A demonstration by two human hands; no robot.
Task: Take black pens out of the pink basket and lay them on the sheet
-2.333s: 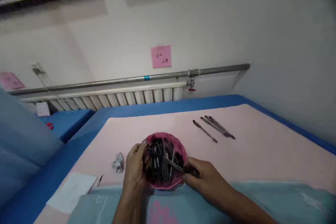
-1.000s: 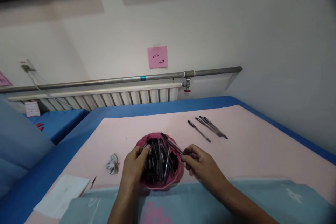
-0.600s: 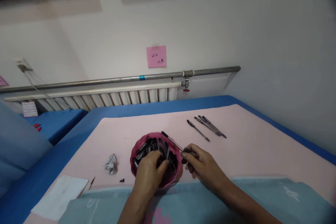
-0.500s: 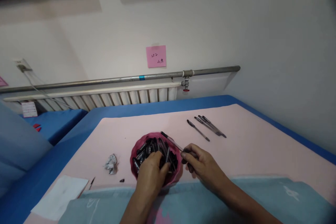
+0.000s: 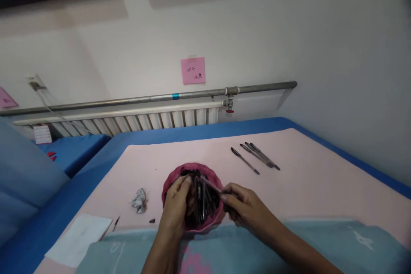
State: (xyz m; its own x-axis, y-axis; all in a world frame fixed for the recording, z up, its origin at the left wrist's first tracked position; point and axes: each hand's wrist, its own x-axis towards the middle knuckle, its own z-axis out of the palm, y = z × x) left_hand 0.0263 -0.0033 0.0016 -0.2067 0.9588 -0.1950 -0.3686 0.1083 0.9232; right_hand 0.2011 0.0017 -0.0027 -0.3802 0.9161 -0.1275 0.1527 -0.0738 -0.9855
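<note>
A dark pink bowl (image 5: 214,227) with a wavy rim is filled with black pens and caps (image 5: 202,205). My right hand (image 5: 242,205), closed at the bowl's right rim, grips a slim clear pen (image 5: 213,185) that slants up and left over the bowl. Above the bowl's left side, my left hand (image 5: 175,203) has its thumb and fingers pinched close to that pen's far end. What the left fingers hold is too dark and small to make out.
Several capped pens (image 5: 260,156) lie at the back right of the pink sheet (image 5: 308,180). At left are crumpled paper (image 5: 139,201), a small black piece (image 5: 152,221), a thin dark stick (image 5: 116,223) and white paper (image 5: 78,237). Blue-grey cloth (image 5: 257,248) covers the near edge.
My left hand has lifted from among the pens to the bowl's upper left, its fingers now pinched. The pen in my right hand has tipped lower, its far end now at the left fingers.
</note>
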